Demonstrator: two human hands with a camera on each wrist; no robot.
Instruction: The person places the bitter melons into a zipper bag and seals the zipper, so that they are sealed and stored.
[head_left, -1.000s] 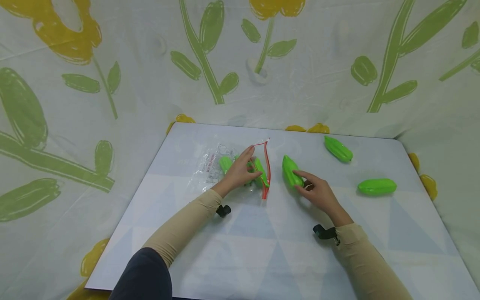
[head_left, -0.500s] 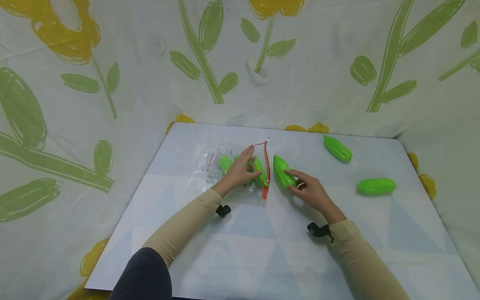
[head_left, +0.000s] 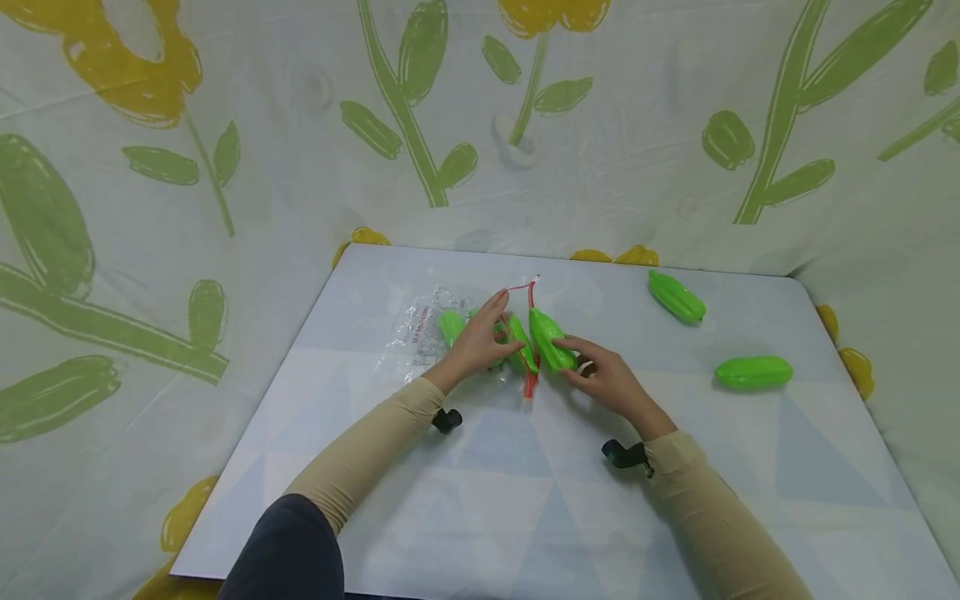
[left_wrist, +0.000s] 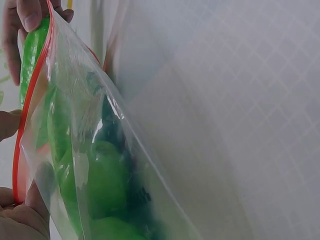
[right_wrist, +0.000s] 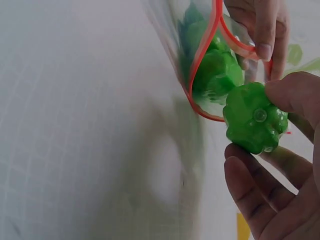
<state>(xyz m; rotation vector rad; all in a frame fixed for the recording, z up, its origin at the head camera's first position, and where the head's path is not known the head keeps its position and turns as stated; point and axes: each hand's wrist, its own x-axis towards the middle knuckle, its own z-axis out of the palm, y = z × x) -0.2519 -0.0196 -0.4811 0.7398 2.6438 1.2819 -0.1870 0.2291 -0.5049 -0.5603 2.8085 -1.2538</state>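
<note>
Leftward across the table [head_left: 480,517], over the last second, the right hand [head_left: 611,382] brings a ribbed green piece [head_left: 549,337] from well right of the clear bag [head_left: 420,337] up to its red edge [head_left: 530,385], while the left hand [head_left: 478,340] stays put. That right hand grips the piece between thumb and fingertips near its blunt, knobbed end, leaving the narrow tip free; such a hold probably keeps the knuckles out of the way of the bag. Whether the tip lies just within the mouth or only beside it, I cannot tell, though the head view shows the piece overlapping the red edge. At the mouth, the left hand grips the plastic, its thumb and fingers spread along the rim, presumably because thin film would sag together without support. Viewed from the right wrist, the opening gapes in a loop turned toward the held piece. Inside, several bagged pieces [left_wrist: 107,180] press against the film, and their weight likely steadies the bag. Off to the right, the far loose piece [head_left: 677,297] and the near loose piece [head_left: 753,373] lie apart from each other, both clear of the hands.
</note>
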